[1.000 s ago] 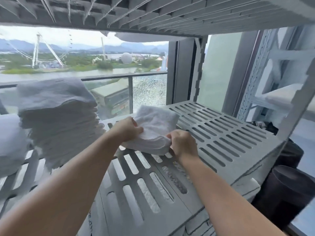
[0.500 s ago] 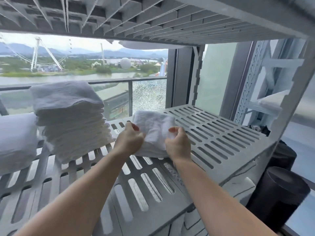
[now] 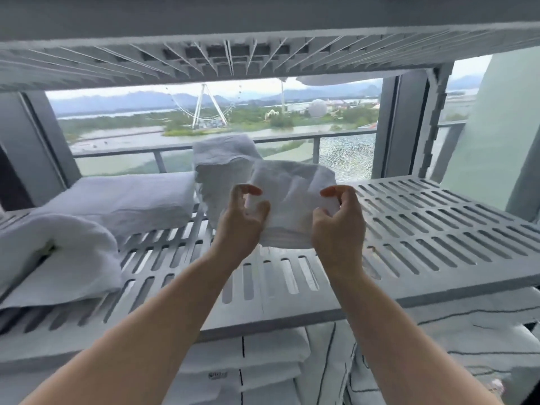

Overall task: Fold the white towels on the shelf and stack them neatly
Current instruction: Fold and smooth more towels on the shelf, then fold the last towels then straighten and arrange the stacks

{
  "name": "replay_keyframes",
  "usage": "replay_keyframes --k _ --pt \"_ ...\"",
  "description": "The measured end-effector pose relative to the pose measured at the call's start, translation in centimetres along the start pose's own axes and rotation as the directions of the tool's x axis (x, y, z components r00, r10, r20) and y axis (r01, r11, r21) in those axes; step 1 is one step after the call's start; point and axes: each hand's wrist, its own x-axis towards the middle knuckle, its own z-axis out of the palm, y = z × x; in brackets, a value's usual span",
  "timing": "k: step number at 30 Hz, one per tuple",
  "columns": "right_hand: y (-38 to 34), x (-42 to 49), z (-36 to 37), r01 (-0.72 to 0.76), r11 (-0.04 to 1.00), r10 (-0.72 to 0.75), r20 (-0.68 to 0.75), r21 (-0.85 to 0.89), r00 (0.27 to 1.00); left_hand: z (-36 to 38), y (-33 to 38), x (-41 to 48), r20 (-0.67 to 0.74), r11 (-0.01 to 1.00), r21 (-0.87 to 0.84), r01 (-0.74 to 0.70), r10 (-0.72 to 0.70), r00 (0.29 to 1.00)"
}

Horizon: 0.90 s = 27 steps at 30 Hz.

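Note:
A small folded white towel (image 3: 289, 200) is held up off the grey slatted shelf (image 3: 423, 229), between both hands. My left hand (image 3: 239, 223) grips its left edge with curled fingers. On the right edge, my right hand (image 3: 336, 226) pinches the cloth between thumb and fingers. Directly behind the towel, partly hidden by it, stands the tall stack of folded white towels (image 3: 222, 156). The held towel's top edge reaches roughly the stack's upper part.
Two bulky white folded linens lie on the shelf's left: one at the back (image 3: 122, 200), one at the front left (image 3: 52, 258). The upper shelf (image 3: 263, 54) hangs low overhead. Striped folded towels (image 3: 271, 361) fill the shelf below. Bare slats extend to the right.
Both hands have lifted the folded towel off the shelf and carried it left, up against the stack. The view has swung left, bringing the left linens into sight.

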Motion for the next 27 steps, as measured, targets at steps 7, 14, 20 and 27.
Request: replay_keyframes --k 7,14,20,27 --pt "-4.3 -5.0 5.3 -0.029 0.982 -0.015 0.228 0.188 0.973 -10.5 -0.8 -3.1 -0.179 0.992 0.115 0.041 -0.02 0.984" --pt "-8.9 -7.4 13.7 0.032 0.957 -0.151 0.399 0.289 0.904 -20.1 -2.7 -1.2 -0.297 0.982 0.162 0.093 -0.041 0.954" --pt "-11.8 -6.0 23.6 0.137 0.955 -0.224 0.337 0.262 0.914 -26.4 -5.6 6.2 -0.314 0.991 0.128 0.05 -0.007 0.95" --pt "-12.8 -2.6 33.7 0.208 0.97 -0.234 0.237 0.127 0.943 -29.3 -9.7 16.5 -0.218 0.997 0.054 0.06 -0.047 0.975"
